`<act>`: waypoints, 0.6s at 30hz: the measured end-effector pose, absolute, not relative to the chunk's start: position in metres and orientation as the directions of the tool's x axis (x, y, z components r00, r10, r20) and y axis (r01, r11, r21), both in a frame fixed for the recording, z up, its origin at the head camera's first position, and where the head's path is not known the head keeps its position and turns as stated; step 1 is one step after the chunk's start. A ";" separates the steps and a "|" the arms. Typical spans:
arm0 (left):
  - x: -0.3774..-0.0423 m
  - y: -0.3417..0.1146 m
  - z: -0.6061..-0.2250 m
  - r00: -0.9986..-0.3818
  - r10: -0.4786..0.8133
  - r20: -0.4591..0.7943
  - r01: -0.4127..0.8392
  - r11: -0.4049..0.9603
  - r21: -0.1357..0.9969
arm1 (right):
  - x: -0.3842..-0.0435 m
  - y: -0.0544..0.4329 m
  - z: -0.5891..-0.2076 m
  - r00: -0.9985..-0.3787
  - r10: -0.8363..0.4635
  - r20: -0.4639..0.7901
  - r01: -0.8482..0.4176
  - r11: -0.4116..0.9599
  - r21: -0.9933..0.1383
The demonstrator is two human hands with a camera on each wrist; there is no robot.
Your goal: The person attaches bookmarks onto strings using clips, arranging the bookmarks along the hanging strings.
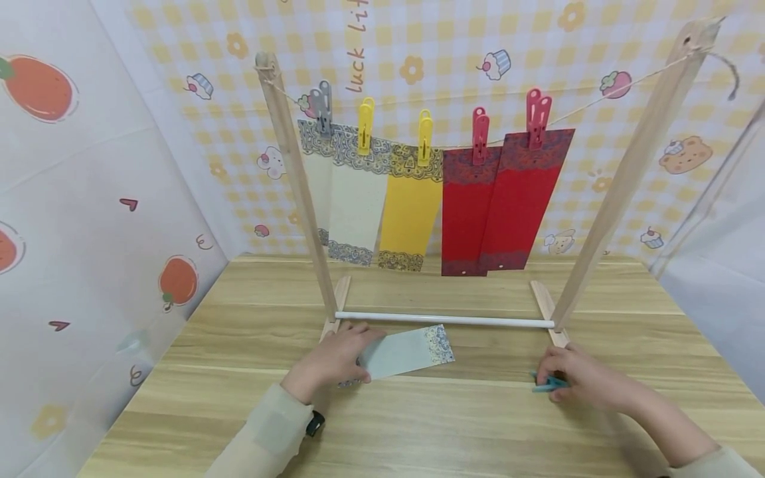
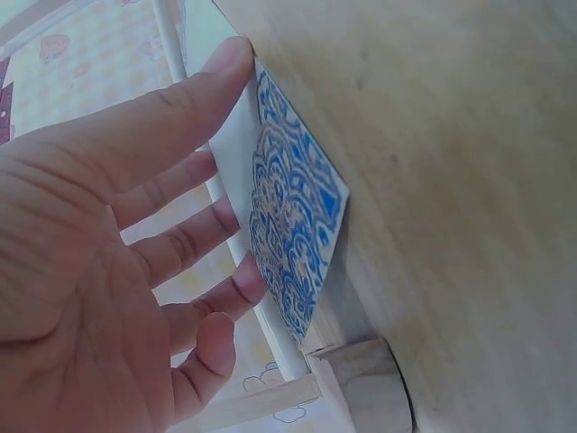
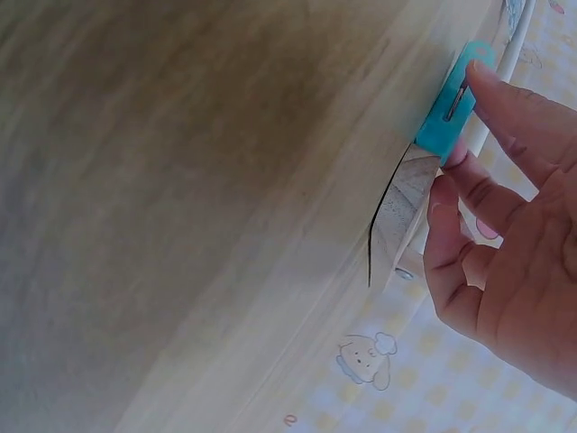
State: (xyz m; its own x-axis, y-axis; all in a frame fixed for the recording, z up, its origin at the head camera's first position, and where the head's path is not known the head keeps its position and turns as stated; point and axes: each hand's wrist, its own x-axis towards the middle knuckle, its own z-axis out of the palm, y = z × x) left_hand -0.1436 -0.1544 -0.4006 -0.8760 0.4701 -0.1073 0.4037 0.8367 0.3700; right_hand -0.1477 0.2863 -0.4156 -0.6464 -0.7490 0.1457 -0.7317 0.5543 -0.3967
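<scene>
A pale card with a blue patterned band at each end [image 1: 399, 352] lies on the table in front of the rack. My left hand [image 1: 336, 360] grips it across its width, thumb at the near edge and fingers at the far edge. In the left wrist view the blue pattern of the card [image 2: 293, 203] shows beyond the thumb. Over at the right, my right hand [image 1: 588, 380] pinches a teal clothespin [image 1: 550, 384] low at the table. The right wrist view has that clothespin [image 3: 451, 104] between thumb and index finger, its metal spring visible.
A wooden rack, with a left post [image 1: 297, 186], a right post [image 1: 633, 172] and a white bar [image 1: 445, 320], stands behind the hands. From its string hang white cards [image 1: 356, 209], a yellow card [image 1: 412, 209] and red cards [image 1: 518, 206], held by grey, yellow and red clothespins.
</scene>
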 end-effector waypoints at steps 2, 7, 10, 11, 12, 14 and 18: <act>-0.144 -0.155 -0.401 -0.876 0.470 -0.108 0.402 0.836 0.373 | -0.147 0.286 -0.415 -0.658 -0.742 0.129 -0.719 0.567 -0.402; -0.145 -0.157 -0.401 -0.873 0.477 -0.102 0.402 0.822 0.404 | -0.146 0.284 -0.413 -0.686 -0.722 0.085 -0.681 0.598 -0.423; -0.146 -0.159 -0.401 -0.867 0.489 -0.095 0.406 0.804 0.434 | -0.145 0.284 -0.412 -0.703 -0.709 0.061 -0.657 0.614 -0.438; -0.146 -0.160 -0.401 -0.863 0.496 -0.092 0.410 0.795 0.447 | -0.145 0.284 -0.412 -0.704 -0.707 0.060 -0.654 0.613 -0.444; -0.147 -0.161 -0.400 -0.860 0.502 -0.090 0.412 0.787 0.459 | -0.145 0.284 -0.412 -0.703 -0.708 0.067 -0.657 0.610 -0.443; -0.147 -0.162 -0.398 -0.853 0.514 -0.090 0.412 0.770 0.487 | -0.145 0.285 -0.412 -0.696 -0.712 0.088 -0.667 0.597 -0.446; -0.148 -0.163 -0.392 -0.841 0.533 -0.094 0.412 0.743 0.527 | -0.147 0.284 -0.413 -0.676 -0.723 0.144 -0.696 0.561 -0.448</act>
